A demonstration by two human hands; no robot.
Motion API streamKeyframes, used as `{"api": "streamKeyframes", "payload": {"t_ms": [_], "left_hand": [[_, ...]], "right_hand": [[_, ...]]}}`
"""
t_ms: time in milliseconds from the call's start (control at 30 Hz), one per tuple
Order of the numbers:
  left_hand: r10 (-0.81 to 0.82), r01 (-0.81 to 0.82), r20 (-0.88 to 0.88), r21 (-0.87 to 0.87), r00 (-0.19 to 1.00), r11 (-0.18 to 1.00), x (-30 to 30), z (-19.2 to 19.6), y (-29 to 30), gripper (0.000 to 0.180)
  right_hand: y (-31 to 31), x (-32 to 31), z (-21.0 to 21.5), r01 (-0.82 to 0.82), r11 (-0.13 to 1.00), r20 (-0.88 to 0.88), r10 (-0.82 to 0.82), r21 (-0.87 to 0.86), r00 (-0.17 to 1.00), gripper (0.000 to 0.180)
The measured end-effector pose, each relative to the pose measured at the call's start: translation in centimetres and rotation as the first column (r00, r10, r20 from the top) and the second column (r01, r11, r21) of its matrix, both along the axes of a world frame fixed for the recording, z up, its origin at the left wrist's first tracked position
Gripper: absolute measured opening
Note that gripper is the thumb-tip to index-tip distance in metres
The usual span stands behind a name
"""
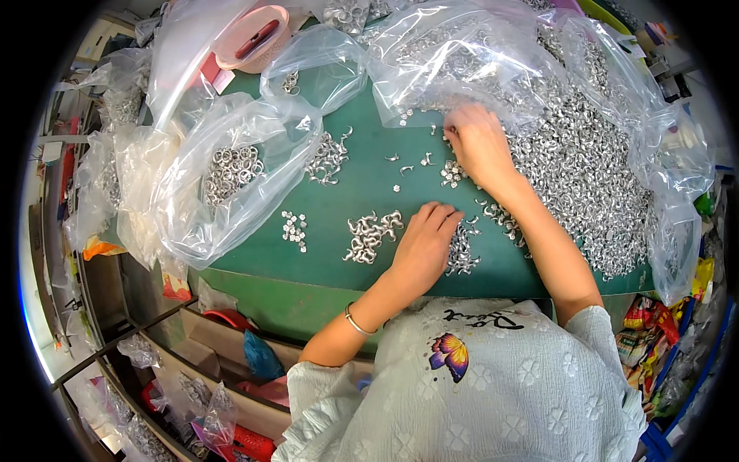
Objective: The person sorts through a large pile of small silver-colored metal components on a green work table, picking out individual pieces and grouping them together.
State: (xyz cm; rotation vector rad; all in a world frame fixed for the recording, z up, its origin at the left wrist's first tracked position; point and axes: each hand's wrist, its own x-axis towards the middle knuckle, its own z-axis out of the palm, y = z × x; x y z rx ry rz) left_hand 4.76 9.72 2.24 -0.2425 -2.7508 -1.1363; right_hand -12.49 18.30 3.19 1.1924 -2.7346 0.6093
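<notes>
My left hand rests palm down on the green table, fingers slightly apart and stretched forward. It lies between two heaps of small silver curved metal pieces: one heap on its left and another partly under its right side. Farther forward, my right hand bends over the edge of the large spread of silver pieces. Its fingers are closed at the tips, and what they hold, if anything, is hidden. A few loose curved pieces and a small cluster of nubby pieces lie near it.
Clear plastic bags with silver rings stand at the left. Another large bag covers pieces at the back. A pink basket sits at the back left. Small pieces lie left of centre. Open drawers are below the table.
</notes>
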Motion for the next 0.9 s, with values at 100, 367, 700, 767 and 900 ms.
{"api": "streamKeyframes", "payload": {"t_ms": [100, 367, 700, 767, 900], "left_hand": [[-0.017, 0.017, 0.012, 0.017, 1.000, 1.000, -0.1, 0.5, 0.1, 0.033], [0.124, -0.130, 0.054, 0.126, 0.991, 0.983, 0.4, 1.0, -1.3, 0.036], [0.035, -0.034, -0.018, 0.028, 0.999, 0.999, 0.0, 0.1, 0.2, 0.035], [-0.027, 0.026, 0.006, 0.046, 1.000, 0.999, 0.2, -0.2, 0.6, 0.035], [-0.022, 0.021, 0.021, 0.061, 1.000, 0.998, 0.6, 0.1, 0.2, 0.039]], "right_hand": [[-1.1, 0.0, -1.3, 0.031, 0.999, -0.144, -0.036, -0.034, 0.989, 0.018], [1.4, 1.9, 1.8, -0.089, 0.996, 0.163, 0.088, -0.006, 0.983, 0.015], [1.9, 0.4, 0.7, -0.014, 0.988, 0.162, 0.039, -0.152, 0.986, 0.018], [0.8, -0.7, -0.4, -0.037, 0.983, -0.128, 0.014, -0.179, 0.992, 0.020], [1.4, -0.4, 0.9, -0.073, 0.992, 0.096, 0.063, 0.102, 0.993, 0.012]]}}
